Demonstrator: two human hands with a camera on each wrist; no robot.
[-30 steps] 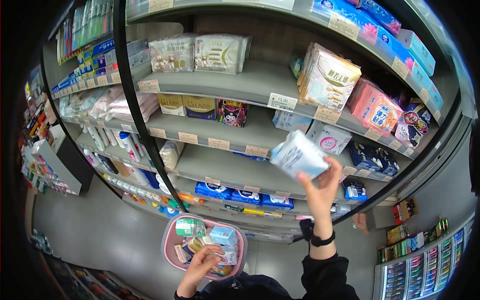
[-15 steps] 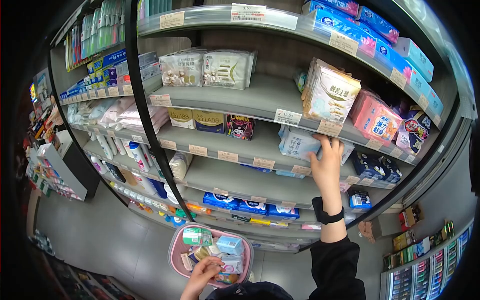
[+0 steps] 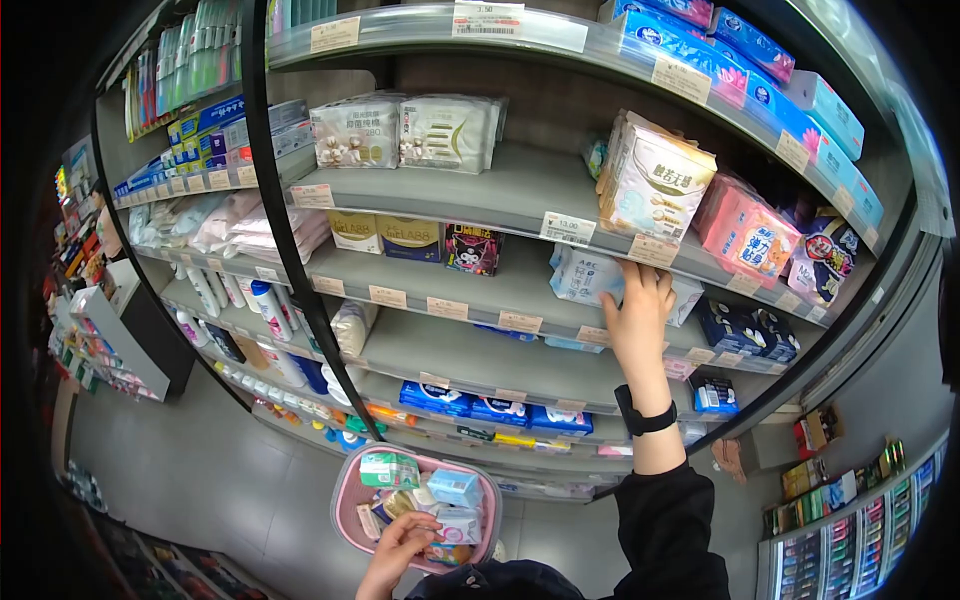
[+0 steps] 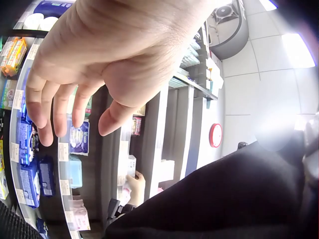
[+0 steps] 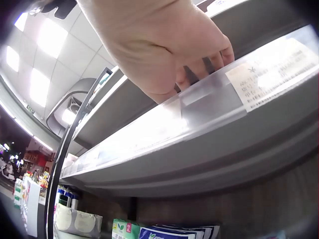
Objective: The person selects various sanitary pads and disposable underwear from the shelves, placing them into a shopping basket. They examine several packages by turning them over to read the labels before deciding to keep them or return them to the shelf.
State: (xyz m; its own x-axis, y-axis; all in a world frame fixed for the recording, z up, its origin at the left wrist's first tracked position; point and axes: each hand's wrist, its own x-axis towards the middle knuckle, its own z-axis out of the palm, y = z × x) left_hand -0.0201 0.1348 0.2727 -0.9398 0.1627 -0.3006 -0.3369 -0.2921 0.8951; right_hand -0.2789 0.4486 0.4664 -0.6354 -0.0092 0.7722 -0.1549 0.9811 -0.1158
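My right hand (image 3: 640, 312) reaches onto the shelf, its fingers over the front rail beside a light blue pack of sanitary pads (image 3: 580, 276). The thumb is at the pack's right edge, and a white box (image 3: 686, 297) is partly hidden behind the hand. In the right wrist view, my fingers (image 5: 217, 59) hang behind the clear price rail. My left hand (image 3: 398, 552) hovers over the pink basket (image 3: 340, 505), fingers loosely bent. The left wrist view shows that hand (image 4: 114, 64) with nothing in it. Several packs, including a green one (image 3: 390, 470) and a blue one (image 3: 454, 488), lie in the basket.
A row of sanitary pad packs (image 3: 660, 185) stands on the shelf above the right hand. Dark blue boxes (image 3: 748, 330) sit to its right. A black upright post (image 3: 283, 215) divides the shelving. Grey tiled floor (image 3: 220, 480) extends left of the basket.
A second ago my right hand held a light blue and white pack tilted in front of the shelf; it then moved to the shelf, where a light blue pack now stands. The left hand stays over the basket.
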